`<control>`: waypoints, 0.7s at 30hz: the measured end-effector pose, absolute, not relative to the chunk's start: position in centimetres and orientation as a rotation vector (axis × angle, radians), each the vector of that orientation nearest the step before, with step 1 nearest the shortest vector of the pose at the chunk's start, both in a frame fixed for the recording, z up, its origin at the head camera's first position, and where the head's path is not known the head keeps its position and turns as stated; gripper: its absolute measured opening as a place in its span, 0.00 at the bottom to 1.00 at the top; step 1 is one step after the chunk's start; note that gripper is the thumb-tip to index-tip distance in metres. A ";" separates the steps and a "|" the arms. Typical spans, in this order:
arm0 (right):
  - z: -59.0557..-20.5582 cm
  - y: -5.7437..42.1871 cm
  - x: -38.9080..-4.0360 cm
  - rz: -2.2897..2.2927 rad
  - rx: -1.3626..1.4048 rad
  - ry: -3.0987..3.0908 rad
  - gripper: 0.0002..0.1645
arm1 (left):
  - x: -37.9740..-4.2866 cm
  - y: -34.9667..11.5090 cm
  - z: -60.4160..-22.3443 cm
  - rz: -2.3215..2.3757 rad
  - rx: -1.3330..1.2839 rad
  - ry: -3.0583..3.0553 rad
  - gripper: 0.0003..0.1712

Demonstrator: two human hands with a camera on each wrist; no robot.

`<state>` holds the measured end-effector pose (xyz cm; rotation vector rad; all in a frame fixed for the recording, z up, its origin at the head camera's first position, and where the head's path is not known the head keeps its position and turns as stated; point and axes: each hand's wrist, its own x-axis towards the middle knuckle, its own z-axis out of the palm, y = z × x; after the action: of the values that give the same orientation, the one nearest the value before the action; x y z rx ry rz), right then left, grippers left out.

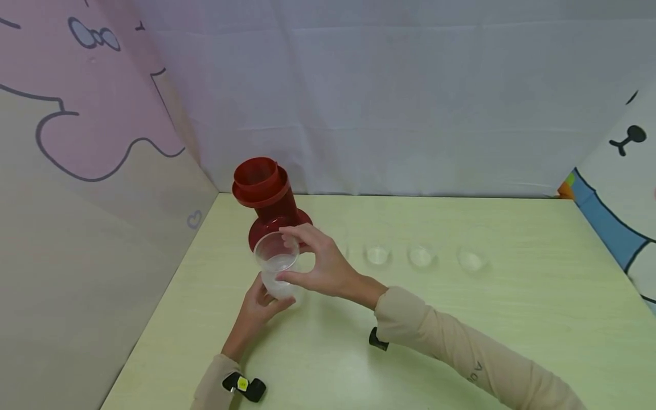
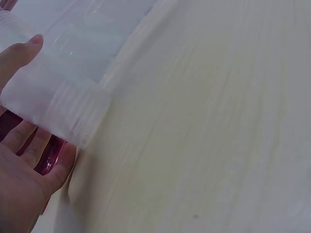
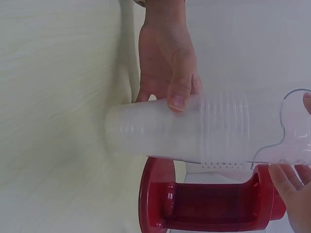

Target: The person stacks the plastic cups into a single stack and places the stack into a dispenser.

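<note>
A stack of clear plastic cups [image 3: 223, 131] stands upright on the table at centre left. My left hand [image 1: 258, 307] holds its lower part, thumb on the near side and fingers round the back, as the left wrist view also shows. Above, my right hand [image 1: 325, 262] grips the top cup [image 3: 267, 116] near its rim, thumb on one side and fingers on the other. That cup sticks up well above the ribbed rims of the stack. Right behind the cups is a glossy red plastic stand [image 1: 274, 208] with a round base and a wide ringed top, partly hidden.
Several single clear cups [image 1: 376, 254] stand in a row on the pale table [image 1: 512, 319], right of the red stand; one is partly behind my right hand. A cloth wall [image 1: 389, 102] closes the back, and printed panels [image 1: 102, 228] stand at both sides.
</note>
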<state>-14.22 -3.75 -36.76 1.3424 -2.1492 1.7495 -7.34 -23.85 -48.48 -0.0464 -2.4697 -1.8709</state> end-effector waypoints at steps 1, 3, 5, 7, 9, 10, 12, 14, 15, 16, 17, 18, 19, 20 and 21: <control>-36.8 -3.8 -14.2 1.747 1.340 -2.159 0.41 | -7.3 -23.8 -48.5 -1.874 -0.039 -2.468 0.42; -36.9 -3.8 -14.2 1.744 1.335 -2.177 0.41 | -7.4 -23.8 -48.5 -1.881 -0.036 -2.464 0.42; -37.0 -3.8 -14.2 1.739 1.327 -2.196 0.41 | -7.4 -23.8 -48.5 -1.881 -0.034 -2.474 0.42; -37.1 -3.9 -14.2 1.730 1.319 -2.216 0.41 | -7.4 -23.7 -48.3 -1.882 -0.034 -2.484 0.43; -37.2 -3.9 -14.2 1.717 1.312 -2.235 0.41 | -7.3 -23.6 -48.0 -1.895 -0.034 -2.488 0.43; -37.2 -3.8 -14.1 1.709 1.309 -2.246 0.41 | -7.3 -23.5 -47.8 -1.902 -0.033 -2.490 0.43; -37.3 -3.8 -14.1 1.697 1.305 -2.261 0.41 | -7.0 -23.2 -47.0 -1.903 -0.046 -2.491 0.43; -37.4 -3.8 -14.1 1.691 1.304 -2.268 0.41 | -6.8 -22.9 -46.3 -1.911 -0.051 -2.488 0.43; -37.4 -3.8 -14.1 1.690 1.302 -2.269 0.41 | -6.7 -22.8 -45.9 -1.910 -0.055 -2.490 0.43; -37.5 -3.8 -14.1 1.689 1.301 -2.268 0.41 | -6.7 -22.7 -45.6 -1.904 -0.063 -2.492 0.43; -37.5 -3.8 -14.1 1.688 1.301 -2.268 0.40 | -6.6 -22.6 -45.3 -1.898 -0.069 -2.494 0.43; -37.5 -3.8 -14.1 1.686 1.302 -2.267 0.40 | -6.6 -22.6 -45.3 -1.902 -0.065 -2.493 0.43; -37.6 -3.9 -14.1 1.684 1.304 -2.267 0.40 | -6.6 -22.6 -45.2 -1.901 -0.065 -2.496 0.43; -37.6 -3.9 -14.1 1.681 1.303 -2.269 0.40 | -6.6 -22.6 -45.2 -1.898 -0.067 -2.497 0.43; -37.7 -3.9 -14.1 1.681 1.305 -2.269 0.40 | -6.6 -22.6 -45.2 -1.898 -0.069 -2.498 0.43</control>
<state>-14.08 -3.88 -37.68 1.3051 -2.2689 1.6808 -6.62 -22.55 -45.16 -0.0689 -2.4976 -1.8981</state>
